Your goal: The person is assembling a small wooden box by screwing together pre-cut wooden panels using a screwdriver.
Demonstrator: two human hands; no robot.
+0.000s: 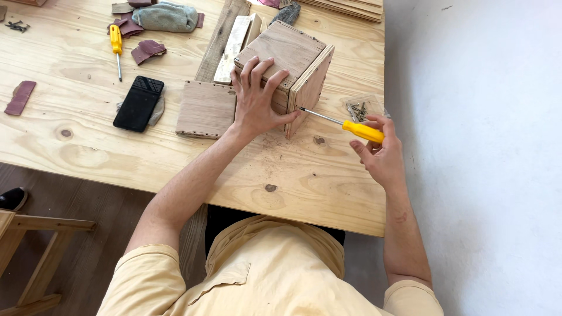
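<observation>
Your left hand (256, 96) is spread wide over the near corner of the wooden box (287, 67), fingers fanned across its top panel and thumb stretched down toward the front side panel, palm pressing flat. Your right hand (380, 153) has its fingertips pinched on the yellow handle of the screwdriver (345, 124), and the thin shaft runs from that grip up and to the left, its tip meeting the lower edge of the box's side panel, just below your left thumb. The box sits on the plywood table (304, 175), tilted onto one edge under your left palm.

Just past your right fingers lies a small pile of screws (358, 109) on the table. To the outer side of your left wrist, a flat wooden panel (206, 109) rests touching the box, and farther out that way a black phone (139, 103) lies face up. Well beyond your left hand, a second yellow screwdriver (117, 47) lies among scraps of sandpaper (147, 50) and a grey-green cloth (167, 16).
</observation>
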